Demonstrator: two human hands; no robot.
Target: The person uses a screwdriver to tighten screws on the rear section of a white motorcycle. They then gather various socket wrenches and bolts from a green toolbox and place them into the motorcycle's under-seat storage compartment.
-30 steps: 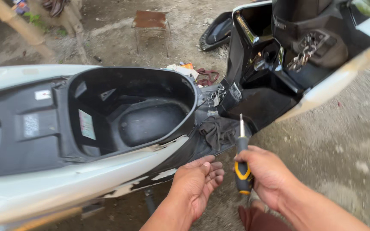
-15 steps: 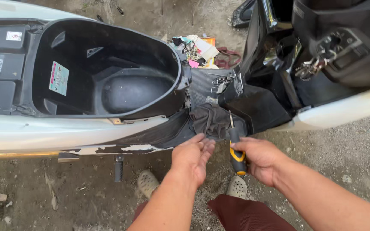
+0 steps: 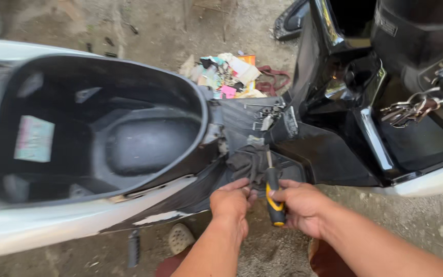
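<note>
From the head view, the scooter has its seat up and the big black storage tub is open. A dark cloth sits bunched on the black panel by the foot space. No screw looks out yet. The left hand pinches the cloth. The right hand is wrapped around a yellow and black screwdriver, tip pointing up into the cloth.
</note>
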